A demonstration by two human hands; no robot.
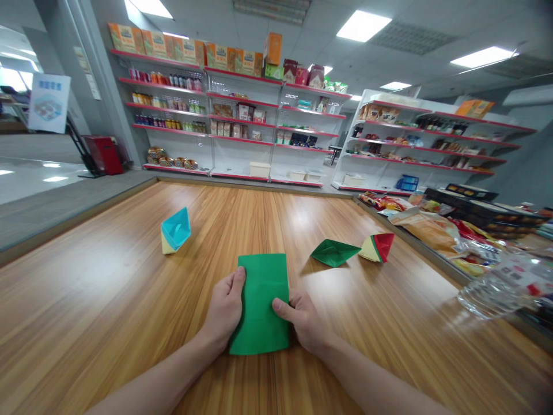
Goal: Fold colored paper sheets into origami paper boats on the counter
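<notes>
A green sheet of paper [260, 311], slightly bowed, is held between my hands above the wooden table [129, 323]. My left hand [224, 305] grips its left edge, the thumb lying on the front near the upper corner. On the right edge, my right hand [305, 320] pinches the sheet with its thumb on the face; the fingers behind are mostly hidden. A blue and cream paper boat [176, 230] stands to the far left. Beyond my right hand lie a green paper boat [334, 252] and a red, green and cream paper boat [378, 248].
Snack packets [432, 230], black boxes [484, 210] and a clear plastic container [488, 294] crowd the right side beyond the table's edge. Stocked shelves [242, 109] line the back. A red box [102, 154] and a sign [49, 104] stand at the left.
</notes>
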